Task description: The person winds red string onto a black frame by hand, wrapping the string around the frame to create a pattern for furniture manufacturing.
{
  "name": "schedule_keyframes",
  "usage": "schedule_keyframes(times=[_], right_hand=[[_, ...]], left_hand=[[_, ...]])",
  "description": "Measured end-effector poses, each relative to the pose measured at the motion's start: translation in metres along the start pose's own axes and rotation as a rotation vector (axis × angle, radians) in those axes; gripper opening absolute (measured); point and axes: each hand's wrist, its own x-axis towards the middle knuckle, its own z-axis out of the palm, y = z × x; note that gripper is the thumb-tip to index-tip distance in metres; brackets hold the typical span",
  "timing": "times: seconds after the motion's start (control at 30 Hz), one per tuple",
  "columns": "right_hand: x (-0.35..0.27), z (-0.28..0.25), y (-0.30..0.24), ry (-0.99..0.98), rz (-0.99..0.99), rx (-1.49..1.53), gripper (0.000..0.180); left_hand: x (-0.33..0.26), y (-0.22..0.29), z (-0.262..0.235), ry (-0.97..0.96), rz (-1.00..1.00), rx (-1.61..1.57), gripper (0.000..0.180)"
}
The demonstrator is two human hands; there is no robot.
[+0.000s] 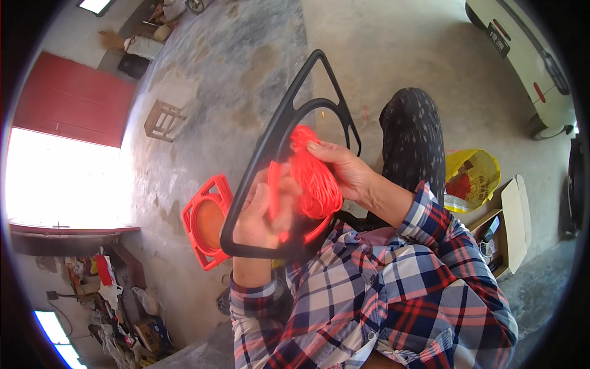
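My right hand (pixel 347 172) pinches the top of a looped bundle of bright red-orange cord (pixel 316 184), thumb uppermost. My left hand (pixel 258 215), blurred by motion, is beside the bundle with its fingers curled around a flat red strip (pixel 274 187). Around the cord and my left hand stands a black triangular frame (pixel 251 172) with a rounded inner ring; its lower corner crosses my left wrist area. What supports the frame is hidden. To the left of it is a red frame (pixel 189 212) with an orange disc (pixel 209 224) in its round middle.
A yellow bag (pixel 485 175) with red contents and an open cardboard box (pixel 507 230) stand at right. A wooden stool (pixel 163 120) is on the concrete floor at upper left. Piled clutter (pixel 117 301) lines the lower left. A parked vehicle (pixel 528 67) occupies the upper right.
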Motion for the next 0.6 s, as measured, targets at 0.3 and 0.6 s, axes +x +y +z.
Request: schedule_keyframes(times=[0.3, 0.6], right_hand=[[0.043, 0.038, -0.024, -0.223, -0.032, -0.238, 0.043], [0.04, 0.079, -0.052, -0.86, 0.135, -1.15, 0.029]], left_hand=[[-0.004, -0.018, 0.022, -0.027, 0.059, 0.003, 0.045], [0.002, -0.032, -0.002, -0.386, -0.633, -1.098, 0.049]])
